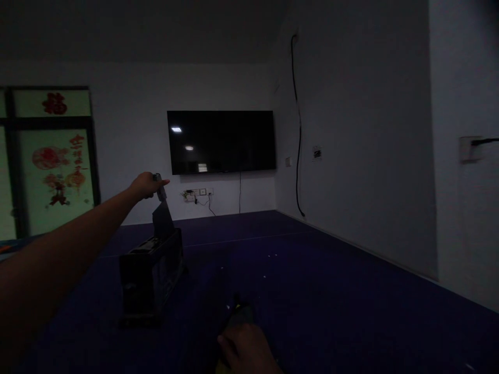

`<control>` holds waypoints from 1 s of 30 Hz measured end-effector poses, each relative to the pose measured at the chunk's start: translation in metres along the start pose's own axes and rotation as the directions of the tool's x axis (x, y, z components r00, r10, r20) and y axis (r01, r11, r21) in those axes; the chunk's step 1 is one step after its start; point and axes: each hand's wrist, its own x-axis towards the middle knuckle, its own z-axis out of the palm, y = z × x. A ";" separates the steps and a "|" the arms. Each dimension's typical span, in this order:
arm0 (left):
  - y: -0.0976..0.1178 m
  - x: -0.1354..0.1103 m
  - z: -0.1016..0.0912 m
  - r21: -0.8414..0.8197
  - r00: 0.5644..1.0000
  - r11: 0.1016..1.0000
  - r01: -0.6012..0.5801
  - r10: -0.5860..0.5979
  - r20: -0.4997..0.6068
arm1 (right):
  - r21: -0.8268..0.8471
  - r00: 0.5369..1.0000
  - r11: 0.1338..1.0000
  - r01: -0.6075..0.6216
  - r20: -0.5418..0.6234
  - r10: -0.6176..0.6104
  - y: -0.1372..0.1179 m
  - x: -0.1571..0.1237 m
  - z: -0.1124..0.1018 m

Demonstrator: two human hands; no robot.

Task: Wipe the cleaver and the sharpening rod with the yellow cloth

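Note:
The room is dim. My left arm stretches forward and my left hand (146,185) is closed round a small grey handle (159,188) with a dark flat blade or flap hanging under it. Just below stands a dark open box (151,272) on the blue floor. At the bottom edge my right hand (244,348) is closed on a dark object with a yellowish part (238,313); I cannot make out what it is.
A black wall television (221,141) hangs ahead, with sockets and cables (197,194) beneath it. A glass door with red paper decorations (54,161) is at the left. A black cable (298,130) runs down the right wall. Small white scraps (268,255) lie on the blue floor.

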 end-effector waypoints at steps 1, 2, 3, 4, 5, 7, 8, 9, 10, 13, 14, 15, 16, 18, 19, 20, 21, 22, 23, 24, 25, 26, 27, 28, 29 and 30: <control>0.000 0.001 0.001 0.005 1.000 1.000 0.008 -0.008 -0.012 | -0.002 1.000 1.000 -0.001 0.003 0.001 0.000 0.000 -0.001; 0.000 0.001 0.002 0.011 1.000 1.000 0.014 -0.013 -0.027 | 0.000 1.000 1.000 0.001 0.006 -0.001 -0.001 0.000 -0.002; 0.000 0.001 0.004 0.019 0.999 1.000 0.020 -0.019 -0.045 | 0.004 1.000 1.000 0.002 0.007 -0.002 -0.002 -0.001 -0.004; -0.001 0.002 0.005 0.029 0.998 0.999 0.026 -0.025 -0.062 | 0.010 1.000 1.000 0.000 0.007 0.000 -0.002 -0.001 -0.005; -0.001 0.002 0.007 0.040 0.996 0.999 0.032 -0.028 -0.080 | 0.015 1.000 1.000 -0.004 0.007 0.004 -0.003 -0.001 -0.006; -0.003 0.002 0.010 0.066 0.993 0.997 0.038 -0.031 -0.112 | 0.018 1.000 1.000 -0.022 0.015 0.022 -0.004 -0.001 -0.007; -0.003 0.002 0.012 0.079 0.991 0.996 0.041 -0.031 -0.127 | 0.017 0.999 0.999 -0.033 0.026 0.032 -0.004 -0.001 -0.007; -0.004 0.002 0.014 0.093 0.990 0.995 0.042 -0.029 -0.141 | 0.016 0.999 0.999 -0.039 0.034 0.038 -0.004 -0.001 -0.007; -0.004 0.002 0.016 0.108 0.987 0.993 0.042 -0.025 -0.156 | 0.018 0.999 0.999 -0.039 0.039 0.038 -0.005 -0.001 -0.007; -0.004 0.005 0.023 0.155 0.982 0.987 0.037 -0.007 -0.189 | 0.027 0.999 0.999 -0.036 0.039 0.035 -0.005 0.000 -0.006; -0.003 0.006 0.025 0.171 0.982 0.985 0.034 -0.001 -0.188 | 0.026 0.998 0.999 -0.039 0.045 0.037 -0.005 0.001 -0.006; -0.002 0.007 0.028 0.187 0.984 0.982 0.030 0.004 -0.179 | 0.021 0.998 0.999 -0.043 0.051 0.042 -0.005 0.001 -0.005; -0.002 0.008 0.032 0.203 0.986 0.979 0.024 0.010 -0.164 | 0.016 0.997 0.999 -0.047 0.054 0.046 -0.004 0.001 -0.005; 0.000 0.008 0.038 0.234 0.991 0.972 0.008 0.023 -0.129 | 0.006 0.997 0.999 -0.051 0.054 0.050 -0.004 0.002 -0.003; 0.000 0.008 0.042 0.248 0.993 0.969 -0.002 0.031 -0.114 | 0.004 0.997 0.998 -0.055 0.052 0.055 -0.003 0.003 -0.002; 0.000 0.006 0.045 0.262 0.994 0.965 -0.012 0.040 -0.103 | 0.002 0.997 0.998 -0.062 0.051 0.062 -0.003 0.003 -0.001; 0.001 0.004 0.049 0.276 0.994 0.961 -0.021 0.049 -0.095 | -0.001 0.996 0.998 -0.069 0.057 0.069 -0.002 0.004 -0.001; 0.000 0.002 0.052 0.290 0.994 0.957 -0.029 0.057 -0.089 | -0.004 0.995 0.997 -0.073 0.064 0.073 -0.001 0.004 0.000; 0.000 -0.001 0.055 0.306 0.994 0.951 -0.036 0.065 -0.086 | -0.005 0.995 0.997 -0.071 0.069 0.071 -0.001 0.005 0.000; 0.000 -0.004 0.057 0.323 0.994 0.946 -0.041 0.073 -0.087 | -0.008 0.995 0.998 -0.064 0.073 0.064 0.000 0.005 0.000; -0.001 -0.007 0.060 0.339 0.993 0.940 -0.046 0.081 -0.090 | -0.013 0.995 0.998 -0.056 0.077 0.057 0.000 0.006 0.000; -0.002 -0.009 0.063 0.352 0.992 0.935 -0.049 0.088 -0.096 | -0.020 0.995 0.999 -0.049 0.082 0.050 0.000 0.006 -0.001; -0.004 -0.011 0.066 0.368 0.990 0.928 -0.057 0.101 -0.100 | -0.027 0.995 0.999 -0.044 0.089 0.046 -0.001 0.006 -0.002; -0.006 -0.012 0.069 0.389 0.988 0.919 -0.072 0.120 -0.102 | -0.033 0.994 0.999 -0.042 0.096 0.045 -0.002 0.006 -0.004; -0.008 -0.013 0.071 0.415 0.984 0.905 -0.090 0.144 -0.101 | -0.039 0.993 0.998 -0.044 0.105 0.048 -0.003 0.006 -0.005; -0.010 -0.013 0.074 0.443 0.982 0.890 -0.110 0.167 -0.092 | -0.042 0.992 0.998 -0.049 0.113 0.054 -0.004 0.005 -0.007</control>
